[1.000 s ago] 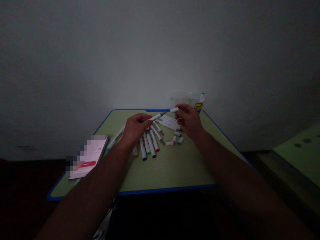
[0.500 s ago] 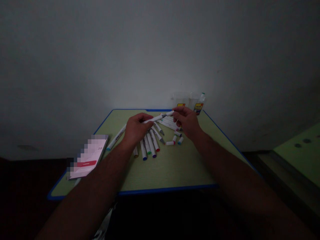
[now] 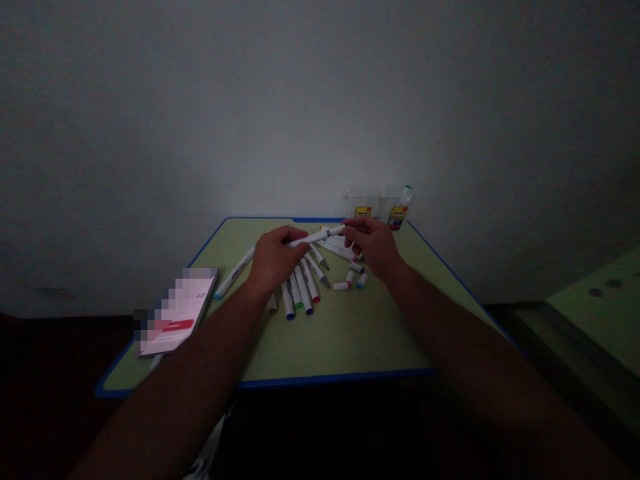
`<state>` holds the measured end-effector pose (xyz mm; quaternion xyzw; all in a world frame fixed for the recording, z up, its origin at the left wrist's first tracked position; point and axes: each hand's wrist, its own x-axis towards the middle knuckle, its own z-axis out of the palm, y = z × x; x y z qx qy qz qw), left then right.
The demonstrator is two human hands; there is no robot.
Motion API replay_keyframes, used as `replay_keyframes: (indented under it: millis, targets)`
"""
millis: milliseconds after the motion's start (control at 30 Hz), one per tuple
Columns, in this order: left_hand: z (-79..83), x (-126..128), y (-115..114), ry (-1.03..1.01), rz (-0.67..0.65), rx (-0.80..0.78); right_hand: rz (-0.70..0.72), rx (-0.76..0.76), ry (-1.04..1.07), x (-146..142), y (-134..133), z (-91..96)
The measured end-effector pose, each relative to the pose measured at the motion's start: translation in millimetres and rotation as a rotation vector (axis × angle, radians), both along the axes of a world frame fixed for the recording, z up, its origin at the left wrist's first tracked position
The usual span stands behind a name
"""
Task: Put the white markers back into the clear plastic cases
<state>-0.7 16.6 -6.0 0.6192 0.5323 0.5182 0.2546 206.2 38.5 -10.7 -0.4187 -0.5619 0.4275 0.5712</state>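
My left hand [image 3: 279, 253] is closed around the barrel of a white marker [image 3: 314, 237], held above the table and slanting up to the right. At the marker's right end, the fingers of my right hand [image 3: 371, 241] pinch a white cap [image 3: 337, 230]. The cap sits over the tip, with a narrow grey band showing between cap and barrel. Below my hands lie several white markers [image 3: 290, 303] with coloured ends, some of them uncapped with grey tips. A few loose caps [image 3: 341, 286] rest on the table beneath my right hand.
The light green table [image 3: 345, 340] has a blue edge. A phone [image 3: 175, 320] with a lit screen lies at its left. Two clear plastic containers [image 3: 363, 197] stand at the back near the wall, a green-ended marker [image 3: 405, 195] upright in the right one.
My right hand has pushed the cap leftward over the marker's tip, so the grey part has shrunk to a narrow band. My left hand has hardly moved.
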Motion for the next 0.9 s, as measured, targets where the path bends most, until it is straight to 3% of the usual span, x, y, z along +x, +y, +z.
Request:
replay_keyframes:
  millis: [900]
  targets:
    - [0.5,0.4,-4.3,0.152,0.004,0.048,0.02,0.026,-0.024,6.0,5.1,-3.0]
